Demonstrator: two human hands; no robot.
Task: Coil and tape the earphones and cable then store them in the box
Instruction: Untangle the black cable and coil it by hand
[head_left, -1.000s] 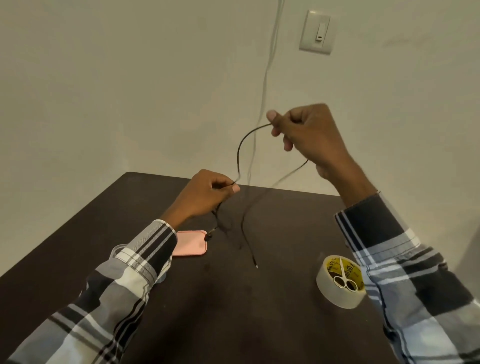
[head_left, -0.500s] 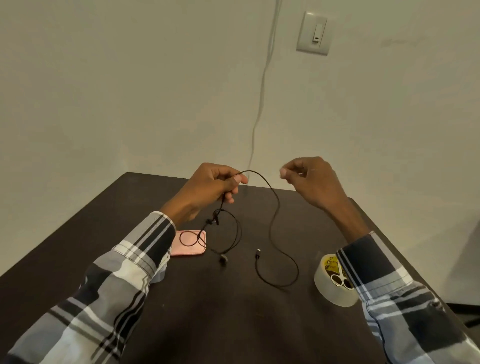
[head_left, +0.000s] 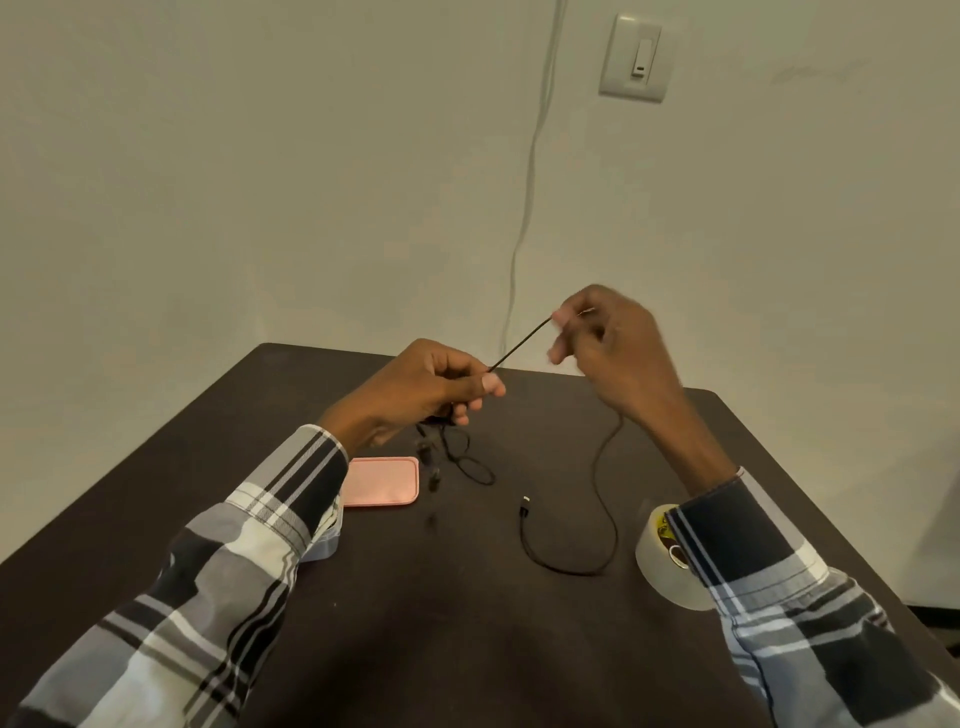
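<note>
I am pinching a thin black cable (head_left: 605, 499) with my left hand (head_left: 426, 387), thumb and fingers closed on it above the middle of the dark bench (head_left: 467, 649). My right hand (head_left: 610, 353) is raised nearer the far edge, fingers curled and gripping the same cable, so a short stretch is running taut between both hands. From the right hand the cable is dropping to the bench, curving toward the right edge and looping back, its plug end lying near the centre. Below my left hand, what I take to be the earphones (head_left: 441, 457) are dangling and resting in a small tangle, though they are too small to be sure. Just beside them a pink case (head_left: 382, 480) is lying flat. A roll of clear tape (head_left: 662, 561) is standing near the right edge, partly behind my right sleeve (head_left: 789, 613).
</note>
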